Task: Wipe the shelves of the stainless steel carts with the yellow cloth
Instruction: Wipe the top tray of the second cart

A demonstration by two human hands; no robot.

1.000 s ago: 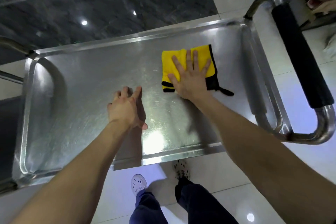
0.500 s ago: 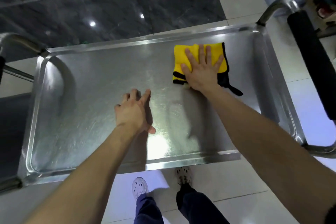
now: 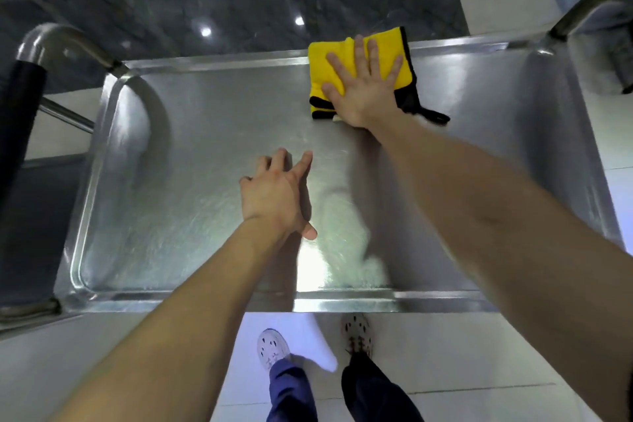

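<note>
While the right hand presses flat on the folded yellow cloth with fingers spread wide, the cloth lies at the far rim of the cart's top shelf, its upper edge riding over that rim. A black trim strap trails from the cloth's near right corner. The left hand rests palm-down on bare steel near the shelf's middle — fingers loosely fanned, holding nothing — well apart from the cloth. A black-gripped cart handle rises at the left end.
</note>
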